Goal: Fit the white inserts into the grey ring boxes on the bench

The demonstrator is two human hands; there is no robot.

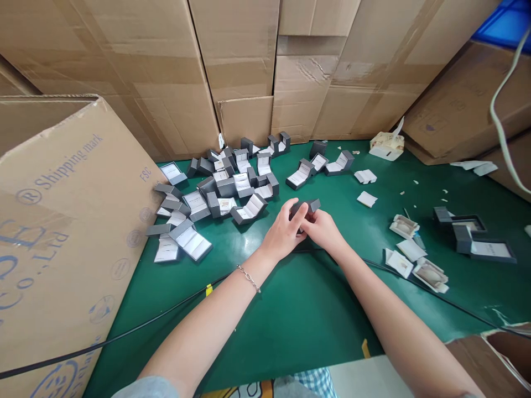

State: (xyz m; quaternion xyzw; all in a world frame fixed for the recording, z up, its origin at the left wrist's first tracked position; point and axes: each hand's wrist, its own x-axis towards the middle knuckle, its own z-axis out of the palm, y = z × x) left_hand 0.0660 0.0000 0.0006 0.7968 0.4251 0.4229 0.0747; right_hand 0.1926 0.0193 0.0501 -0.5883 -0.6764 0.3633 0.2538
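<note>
A small dark grey jewellery box (312,205) is held between both hands above the middle of the green table. My left hand (286,228) is closed around its left side, thumb and fingers over the box. My right hand (322,228) pinches it from the right. The fingers cover much of the box, so its inside is hidden. Many similar grey boxes with white linings, most with raised lids, lie in a cluster (241,185) beyond and left of my hands. Another few, including an open jewellery box (300,176), sit just beyond them.
A big open carton (83,221) stands at the left, and stacked cartons (244,61) form a wall behind. A black cable (166,312) crosses the table. On the right lie white paper inserts (410,250), more grey boxes (492,249) and a tissue pack (386,145).
</note>
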